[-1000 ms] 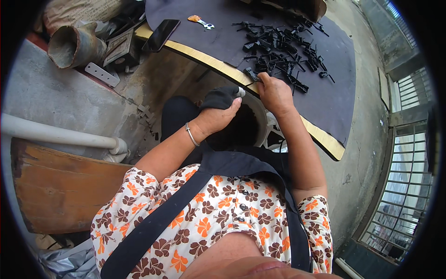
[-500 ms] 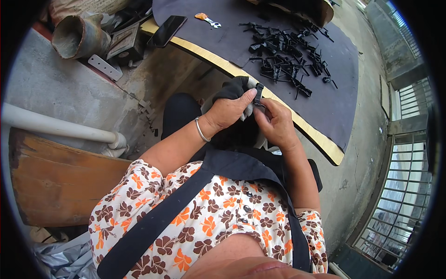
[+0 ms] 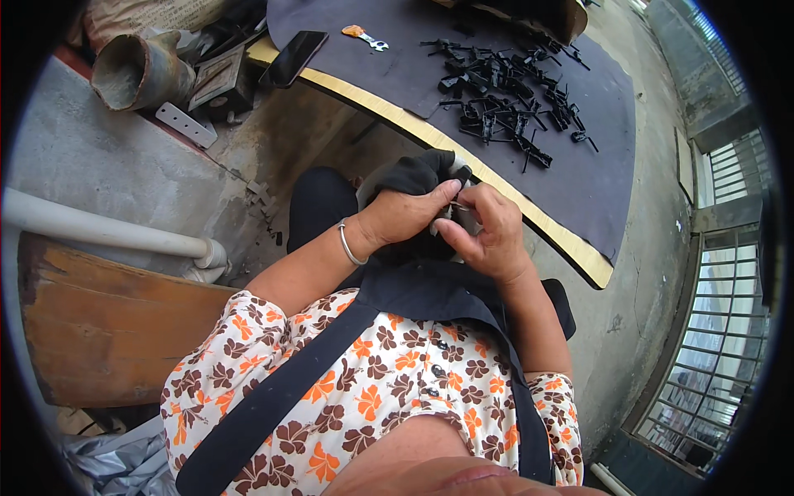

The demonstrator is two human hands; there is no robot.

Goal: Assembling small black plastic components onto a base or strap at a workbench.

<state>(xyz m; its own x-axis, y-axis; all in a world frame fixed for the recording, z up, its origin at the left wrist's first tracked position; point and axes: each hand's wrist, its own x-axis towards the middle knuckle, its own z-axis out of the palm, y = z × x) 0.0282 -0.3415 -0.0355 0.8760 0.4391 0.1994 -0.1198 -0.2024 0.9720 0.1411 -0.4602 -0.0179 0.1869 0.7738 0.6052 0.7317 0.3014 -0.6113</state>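
Just off the table's near edge, my left hand (image 3: 401, 217) pinches a small black plastic part (image 3: 464, 174) between thumb and fingers. A dark cloth (image 3: 409, 174) with lighter grey-white material lies bunched behind that hand; what it wraps is hidden. Close on the right is my right hand (image 3: 495, 236), its index finger bent at the part's lower end and its thumb held apart from it. No object is visible between those fingers. On the tabletop lies a loose pile of similar black plastic parts (image 3: 496, 87), several with thin rods sticking out.
The dark-topped table (image 3: 579, 198) has a pale wooden edge. On it are a phone (image 3: 298, 58) and an orange-handled metal tool (image 3: 365, 38). To the left are a rusty pipe piece (image 3: 136, 70), a white pipe (image 3: 107, 223) and a brown wooden board (image 3: 116, 318).
My right thumb and index finger have parted from their pinch. Both hands, with the black part, have shifted slightly down, nearer to me.
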